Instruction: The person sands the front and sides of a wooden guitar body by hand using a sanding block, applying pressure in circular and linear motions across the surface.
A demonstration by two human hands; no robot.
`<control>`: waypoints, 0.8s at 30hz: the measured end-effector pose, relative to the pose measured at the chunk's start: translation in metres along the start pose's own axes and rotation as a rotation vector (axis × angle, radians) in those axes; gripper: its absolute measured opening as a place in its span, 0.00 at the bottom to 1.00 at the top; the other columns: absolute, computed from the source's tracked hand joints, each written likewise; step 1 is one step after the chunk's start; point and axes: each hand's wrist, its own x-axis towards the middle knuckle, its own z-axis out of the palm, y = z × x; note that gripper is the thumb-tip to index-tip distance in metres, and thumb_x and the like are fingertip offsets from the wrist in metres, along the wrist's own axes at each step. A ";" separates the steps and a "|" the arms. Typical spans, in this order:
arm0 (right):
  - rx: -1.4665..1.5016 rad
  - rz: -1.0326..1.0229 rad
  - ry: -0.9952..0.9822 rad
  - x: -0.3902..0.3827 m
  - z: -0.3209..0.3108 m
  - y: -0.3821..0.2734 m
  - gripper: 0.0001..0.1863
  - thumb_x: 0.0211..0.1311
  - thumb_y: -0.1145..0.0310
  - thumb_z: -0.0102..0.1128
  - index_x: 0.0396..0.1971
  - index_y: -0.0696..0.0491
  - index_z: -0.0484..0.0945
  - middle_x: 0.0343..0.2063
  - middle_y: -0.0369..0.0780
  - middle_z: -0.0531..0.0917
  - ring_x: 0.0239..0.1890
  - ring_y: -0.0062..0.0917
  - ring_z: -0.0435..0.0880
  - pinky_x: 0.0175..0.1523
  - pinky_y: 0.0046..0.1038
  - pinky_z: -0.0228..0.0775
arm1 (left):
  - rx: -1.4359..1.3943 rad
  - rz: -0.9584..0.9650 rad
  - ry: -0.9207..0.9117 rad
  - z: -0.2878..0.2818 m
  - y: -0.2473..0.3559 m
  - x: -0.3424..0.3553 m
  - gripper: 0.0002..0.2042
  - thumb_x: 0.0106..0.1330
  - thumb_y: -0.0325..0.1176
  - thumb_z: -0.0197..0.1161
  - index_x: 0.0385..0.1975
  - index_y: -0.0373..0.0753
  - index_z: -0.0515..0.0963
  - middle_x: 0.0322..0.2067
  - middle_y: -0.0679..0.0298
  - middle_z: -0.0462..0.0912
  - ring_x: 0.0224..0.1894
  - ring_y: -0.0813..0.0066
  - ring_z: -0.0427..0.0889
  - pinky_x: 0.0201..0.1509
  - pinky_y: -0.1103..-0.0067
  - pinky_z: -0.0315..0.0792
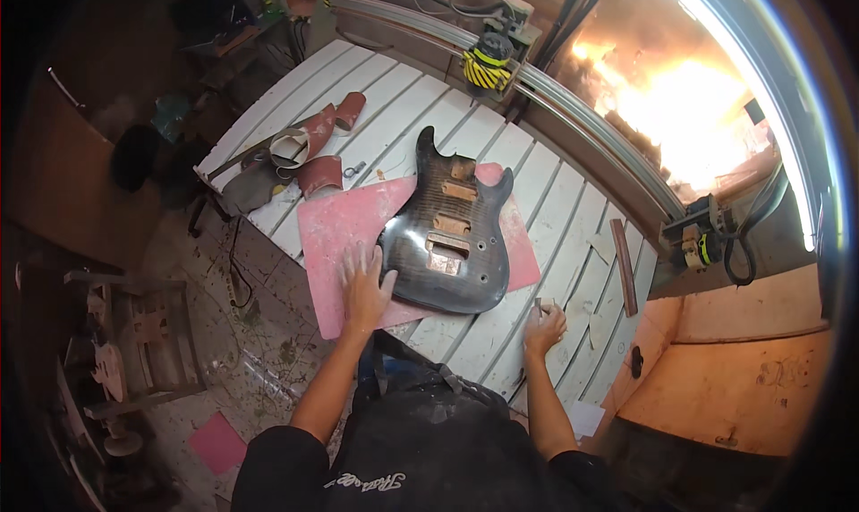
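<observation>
A dark, glossy electric guitar body (429, 221) with bare wood cavities lies face up on a pink sheet (344, 221), its horns pointing away from me. Beside its lower left edge, my left hand (362, 290) rests with fingers spread on the sheet. The thumb reaches the body's rim; whether it touches, I cannot tell. My right hand (544, 327) is over the white slatted table (438, 337), right of the guitar body and apart from it. Its fingers are curled around a small greyish piece, mostly hidden, whose kind does not show.
Reddish-brown abrasive paper (320, 175) lies in curled pieces at the table's far left. A narrow brown strip (624, 268) is near the right edge. A metal rail (586, 118) carrying a machine head (488, 64) runs along the back. Wooden boards (725, 382) stand at right.
</observation>
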 end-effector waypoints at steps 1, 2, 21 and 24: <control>-0.003 -0.010 0.008 0.005 -0.002 0.003 0.16 0.64 0.60 0.71 0.47 0.48 0.80 0.59 0.44 0.80 0.66 0.44 0.73 0.69 0.51 0.61 | -0.028 -0.030 -0.059 -0.005 0.014 -0.001 0.39 0.72 0.55 0.63 0.76 0.37 0.66 0.77 0.45 0.62 0.80 0.38 0.56 0.81 0.44 0.49; 0.117 0.076 -0.033 0.009 -0.004 0.002 0.16 0.65 0.61 0.71 0.48 0.50 0.80 0.56 0.43 0.82 0.62 0.42 0.77 0.67 0.46 0.66 | -0.030 -0.040 -0.048 -0.003 0.018 -0.005 0.39 0.72 0.55 0.63 0.76 0.37 0.66 0.77 0.45 0.62 0.80 0.38 0.56 0.81 0.44 0.49; 1.630 0.659 -1.158 -0.019 -0.106 -0.175 0.26 0.82 0.51 0.46 0.64 0.56 0.75 0.51 0.45 0.85 0.48 0.32 0.86 0.50 0.36 0.82 | -0.052 0.104 0.017 0.015 0.016 -0.014 0.53 0.64 0.69 0.63 0.76 0.27 0.62 0.78 0.44 0.60 0.81 0.43 0.53 0.84 0.48 0.44; 1.652 0.667 -1.185 -0.022 -0.116 -0.183 0.28 0.82 0.50 0.47 0.64 0.57 0.76 0.54 0.47 0.85 0.48 0.32 0.86 0.50 0.38 0.82 | -0.071 0.154 -0.034 0.005 0.030 -0.048 0.54 0.63 0.69 0.64 0.76 0.26 0.62 0.78 0.44 0.59 0.82 0.43 0.52 0.84 0.48 0.43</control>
